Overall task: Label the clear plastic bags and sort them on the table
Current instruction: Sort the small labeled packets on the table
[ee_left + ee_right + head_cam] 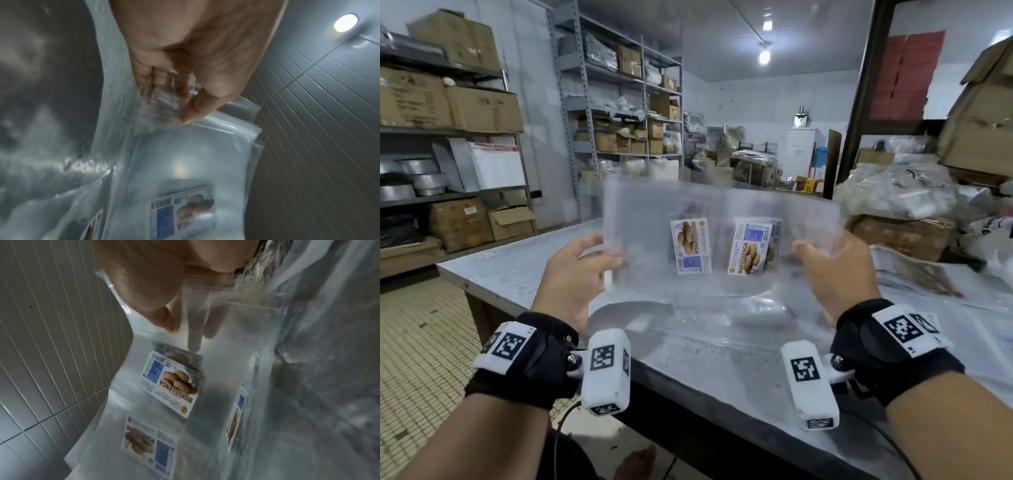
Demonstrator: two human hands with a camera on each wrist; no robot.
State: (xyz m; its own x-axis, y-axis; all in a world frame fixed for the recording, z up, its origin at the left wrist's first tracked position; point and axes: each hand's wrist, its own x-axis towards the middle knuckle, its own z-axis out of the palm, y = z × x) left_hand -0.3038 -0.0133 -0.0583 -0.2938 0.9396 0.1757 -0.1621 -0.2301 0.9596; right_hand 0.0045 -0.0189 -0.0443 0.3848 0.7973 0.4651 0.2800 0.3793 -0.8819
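Observation:
I hold a stack of clear plastic bags (647,219) upright above the grey table (517,260). My left hand (582,260) pinches its left edge, thumb in front; my right hand (825,260) pinches the right edge. Two biscuit labels show through the plastic: a left label (691,246) and a right label (753,246) reading "BISKUT LENGA". In the left wrist view my left hand (180,104) pinches the clear plastic bags (185,154) near a corner. In the right wrist view my right hand (174,321) holds the clear plastic bags (156,340), fingers behind the plastic, above a label (170,382).
More clear plastic (756,311) lies flat on the table below the held stack. Printed sheets (914,274) lie at the right. Bagged goods (893,192) and cardboard boxes (983,113) pile up at the right; metal shelves (616,102) with boxes stand behind and left.

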